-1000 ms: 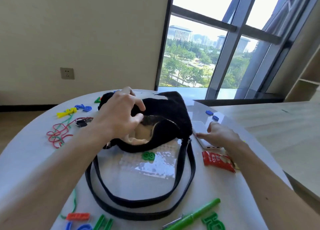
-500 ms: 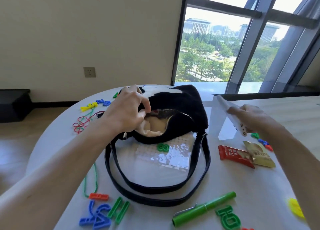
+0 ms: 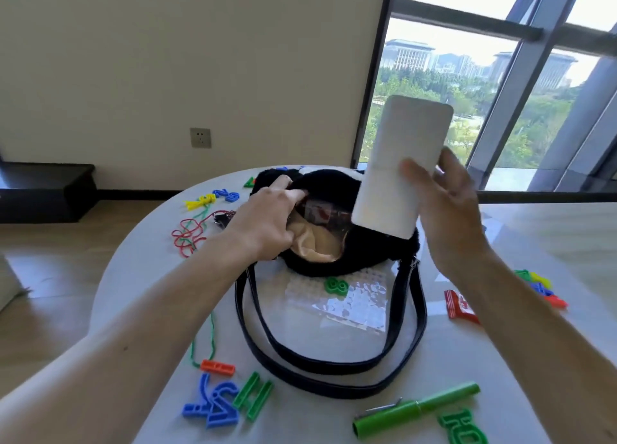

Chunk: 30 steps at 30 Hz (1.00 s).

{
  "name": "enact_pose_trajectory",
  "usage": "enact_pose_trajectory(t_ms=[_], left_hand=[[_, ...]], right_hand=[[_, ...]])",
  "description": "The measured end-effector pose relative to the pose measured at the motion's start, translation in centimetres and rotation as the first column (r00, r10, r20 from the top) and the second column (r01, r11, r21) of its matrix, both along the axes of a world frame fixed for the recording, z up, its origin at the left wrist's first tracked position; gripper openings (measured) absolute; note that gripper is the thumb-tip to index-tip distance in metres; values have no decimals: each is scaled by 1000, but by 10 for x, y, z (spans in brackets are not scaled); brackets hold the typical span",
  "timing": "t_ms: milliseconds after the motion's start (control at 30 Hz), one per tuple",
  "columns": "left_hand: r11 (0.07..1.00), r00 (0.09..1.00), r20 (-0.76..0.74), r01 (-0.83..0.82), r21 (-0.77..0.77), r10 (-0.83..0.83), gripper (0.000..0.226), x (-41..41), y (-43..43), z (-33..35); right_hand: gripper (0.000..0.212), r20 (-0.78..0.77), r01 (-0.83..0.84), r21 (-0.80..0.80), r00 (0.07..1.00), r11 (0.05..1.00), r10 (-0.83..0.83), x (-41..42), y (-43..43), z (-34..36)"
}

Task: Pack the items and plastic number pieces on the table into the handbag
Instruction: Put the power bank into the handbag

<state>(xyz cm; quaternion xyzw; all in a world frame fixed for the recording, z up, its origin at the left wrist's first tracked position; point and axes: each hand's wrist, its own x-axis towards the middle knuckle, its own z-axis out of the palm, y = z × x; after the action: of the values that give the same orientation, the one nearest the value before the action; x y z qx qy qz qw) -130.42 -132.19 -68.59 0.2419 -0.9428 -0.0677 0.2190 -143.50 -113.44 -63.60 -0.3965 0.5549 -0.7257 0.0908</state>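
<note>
Bright daylight, all from the window at top right; sky there is blown out to white. Table has glare patches on its right side, and the clear plastic sheet glints. Only faint, soft shadows under the strap. Wall is evenly lit. Right hand & the white power bank look smeared, i.e. motion blur. Black handbag is so dark I get little fur detail. Wide-angle bend: window frames lean, forearms balloon at the bottom edge. Pic is soft overall.
</note>
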Motion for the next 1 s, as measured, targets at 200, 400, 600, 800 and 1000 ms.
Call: enact_pose_trajectory(t_ms=[200, 400, 600, 800, 1000], left_hand=[[981, 980, -176, 121, 155, -93, 59, 5, 0, 5], [971, 965, -250, 129, 200, -76, 53, 7, -4, 7], [984, 965, -251, 109, 141, -71, 54, 4, 2, 14], [980, 978, -178, 136, 145, -110, 62, -2, 5, 12], [987, 988, 104, 104, 125, -118, 59, 8, 2, 9]], right_hand=[[32, -273, 122, 173, 959, 977, -71, 5, -44, -34], [15, -837, 494, 230, 540, 839, -88, 1, -62, -58], [22, -958, 767, 272, 161, 582, 236, 13, -79, -49], [24, -899, 769, 287, 11, 571, 438, 8, -86, -47], [23, -817, 614, 549, 253, 567, 517, -9, -68, -42]])
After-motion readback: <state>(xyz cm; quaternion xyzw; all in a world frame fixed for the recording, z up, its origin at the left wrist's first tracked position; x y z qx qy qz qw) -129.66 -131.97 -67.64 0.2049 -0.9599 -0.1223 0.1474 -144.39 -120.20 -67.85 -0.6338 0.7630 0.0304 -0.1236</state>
